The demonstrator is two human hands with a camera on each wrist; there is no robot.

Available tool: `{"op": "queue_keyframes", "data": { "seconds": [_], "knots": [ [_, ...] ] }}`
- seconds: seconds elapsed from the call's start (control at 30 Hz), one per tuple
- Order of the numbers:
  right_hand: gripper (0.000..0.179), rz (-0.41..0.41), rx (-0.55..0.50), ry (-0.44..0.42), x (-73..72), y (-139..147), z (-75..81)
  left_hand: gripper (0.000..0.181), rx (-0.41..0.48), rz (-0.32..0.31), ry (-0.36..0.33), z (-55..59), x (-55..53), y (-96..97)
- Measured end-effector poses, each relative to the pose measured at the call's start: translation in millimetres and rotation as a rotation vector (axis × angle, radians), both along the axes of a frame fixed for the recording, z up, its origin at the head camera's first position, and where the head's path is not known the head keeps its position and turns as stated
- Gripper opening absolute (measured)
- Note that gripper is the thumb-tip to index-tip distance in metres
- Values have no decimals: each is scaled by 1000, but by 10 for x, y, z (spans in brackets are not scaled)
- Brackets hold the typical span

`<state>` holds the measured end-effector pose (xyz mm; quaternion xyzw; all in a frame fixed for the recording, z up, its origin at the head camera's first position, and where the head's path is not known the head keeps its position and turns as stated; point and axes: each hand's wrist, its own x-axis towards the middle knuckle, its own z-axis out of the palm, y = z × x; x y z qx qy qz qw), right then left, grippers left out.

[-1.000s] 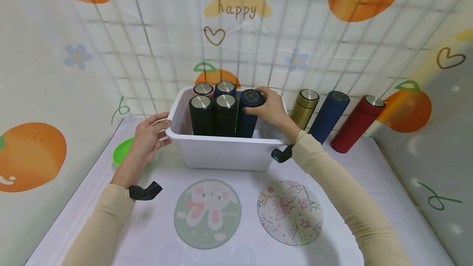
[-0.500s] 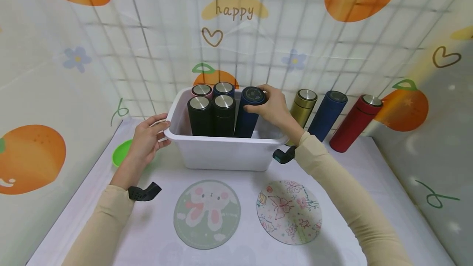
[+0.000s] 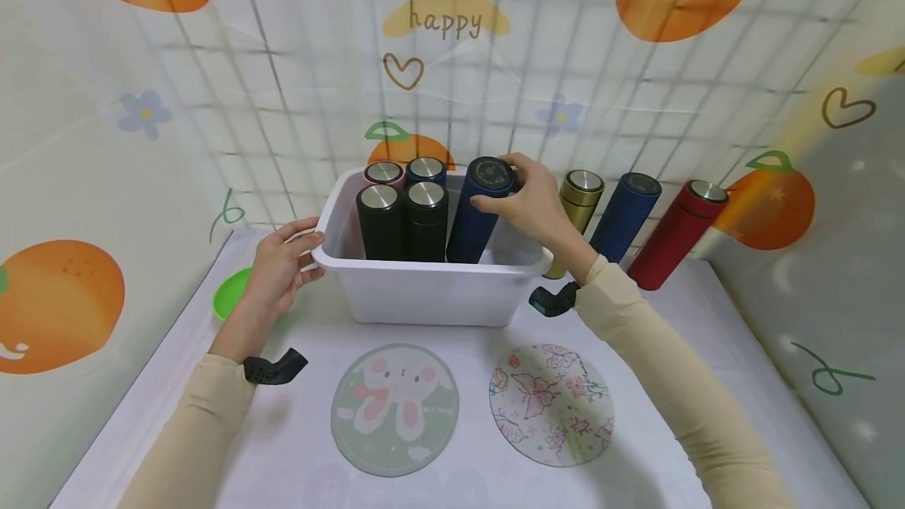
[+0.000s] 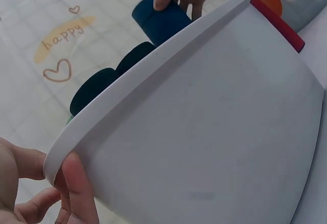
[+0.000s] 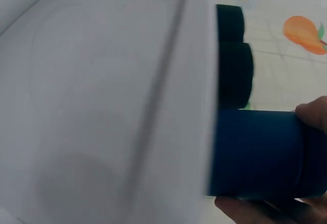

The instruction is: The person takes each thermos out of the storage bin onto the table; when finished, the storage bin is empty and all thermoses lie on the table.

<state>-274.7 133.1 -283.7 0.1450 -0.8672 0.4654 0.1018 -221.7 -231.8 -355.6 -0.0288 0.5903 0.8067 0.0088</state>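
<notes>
My right hand [image 3: 530,199] grips a dark blue thermos bottle [image 3: 471,226] near its lid. The bottle leans to the right inside a white plastic bin [image 3: 431,289], its lower part behind the front wall. My left hand [image 3: 279,265] pinches the bin's left rim between thumb and fingers, as the left wrist view also shows. To the left in the bin stand two black bottles, one black bottle [image 3: 380,226] beside another black bottle [image 3: 426,230]. Behind them are a pink-rimmed bottle [image 3: 384,172] and a blue bottle [image 3: 426,169] with silver lids.
Right of the bin stand a gold bottle [image 3: 583,199], a blue bottle [image 3: 625,214] and a red bottle [image 3: 675,238]. A green bowl [image 3: 229,294] lies behind my left forearm. In front are a rabbit mat [image 3: 394,411] and a butterfly mat [image 3: 551,407]. A printed curtain hangs behind.
My right hand has moved up and slightly right with the dark blue thermos bottle, which now tilts more and stands higher. My left hand keeps its hold on the rim.
</notes>
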Motion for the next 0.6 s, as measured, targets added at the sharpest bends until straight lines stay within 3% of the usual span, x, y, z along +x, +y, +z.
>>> {"op": "queue_keyframes", "data": {
  "seconds": [0.27,0.6],
  "knots": [
    [68,25,-47,50,176,57,168,36,21,5,1,3,2,-19],
    [66,30,-92,128,339,167,219,37,8,-12,-1,25,6,3]
  ]
}}
